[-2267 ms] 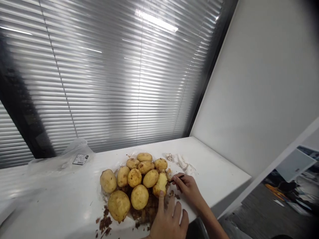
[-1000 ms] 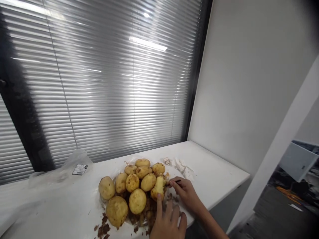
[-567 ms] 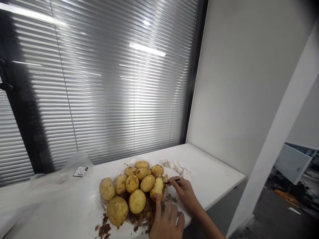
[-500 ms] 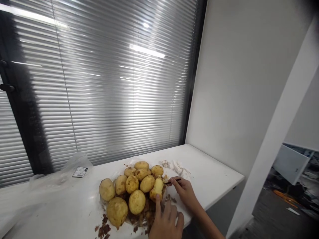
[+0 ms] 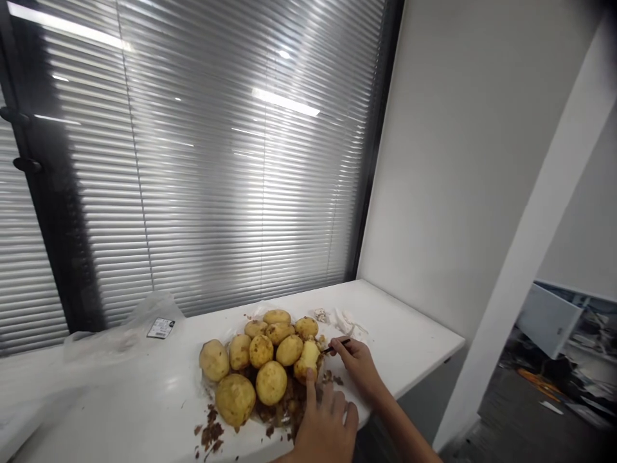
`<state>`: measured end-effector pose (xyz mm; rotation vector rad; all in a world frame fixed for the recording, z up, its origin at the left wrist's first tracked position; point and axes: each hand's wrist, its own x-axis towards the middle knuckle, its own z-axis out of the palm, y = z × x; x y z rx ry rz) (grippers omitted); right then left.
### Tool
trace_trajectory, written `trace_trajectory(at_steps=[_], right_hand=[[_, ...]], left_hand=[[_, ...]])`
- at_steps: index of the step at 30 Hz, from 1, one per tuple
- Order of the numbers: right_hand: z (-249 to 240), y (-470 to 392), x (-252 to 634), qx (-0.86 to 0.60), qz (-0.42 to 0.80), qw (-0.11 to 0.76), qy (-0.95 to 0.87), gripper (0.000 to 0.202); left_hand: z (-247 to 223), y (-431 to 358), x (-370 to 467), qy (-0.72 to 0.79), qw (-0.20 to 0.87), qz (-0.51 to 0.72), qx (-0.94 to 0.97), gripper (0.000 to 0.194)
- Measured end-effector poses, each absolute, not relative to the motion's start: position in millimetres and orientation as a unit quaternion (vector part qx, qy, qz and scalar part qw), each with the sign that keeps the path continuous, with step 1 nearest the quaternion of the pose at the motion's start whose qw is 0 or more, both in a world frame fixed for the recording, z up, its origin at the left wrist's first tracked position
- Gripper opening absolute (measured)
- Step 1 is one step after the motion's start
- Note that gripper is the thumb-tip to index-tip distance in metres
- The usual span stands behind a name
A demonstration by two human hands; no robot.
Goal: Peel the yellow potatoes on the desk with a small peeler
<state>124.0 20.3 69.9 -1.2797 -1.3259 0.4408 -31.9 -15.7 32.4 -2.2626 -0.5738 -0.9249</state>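
Note:
Several yellow potatoes (image 5: 271, 383) are bunched together on the white table. At the right of the bunch lies a partly peeled potato (image 5: 311, 353), its bare pale flesh facing up. My left hand (image 5: 326, 421) has its index fingertip against that potato's near end; its other fingers are apart and hold nothing. My right hand (image 5: 360, 364) pinches a thin dark tool (image 5: 342, 345), whose tip reaches the potato's right side. Too little of the tool shows to tell its kind. Brown peelings (image 5: 211, 432) lie under and in front of the potatoes.
Clear plastic (image 5: 205, 386) lies beneath the potatoes. A clear plastic bag (image 5: 130, 325) with a printed label (image 5: 160, 328) is at the left. Crumpled white tissue (image 5: 348, 323) lies behind my right hand. Blinds (image 5: 231, 161) and a wall (image 5: 448, 161) border the table (image 5: 405, 334).
The view has shifted slightly, so the scene sits a little farther right at the left side. Both hands stay at the same potato, the tool still in my right hand.

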Motion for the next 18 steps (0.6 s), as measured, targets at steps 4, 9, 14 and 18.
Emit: trace_trajectory(at_steps=[4, 9, 14, 18], right_hand=[[67, 19, 127, -0.567, 0.183, 0.581, -0.555, 0.055], [64, 16, 130, -0.577, 0.197, 0.563, -0.558, 0.055], [66, 11, 129, -0.601, 0.222, 0.518, -0.566, 0.055], [68, 7, 129, -0.609, 0.234, 0.499, -0.570, 0.051]], left_hand=[[34, -17, -30, -0.209, 0.317, -0.374, -0.846, 0.021], [30, -17, -27, -0.219, 0.324, -0.382, -0.837, 0.017], [31, -15, -27, -0.199, 0.348, -0.411, -0.819, 0.016], [39, -20, -30, -0.197, 0.339, -0.416, -0.821, 0.016]])
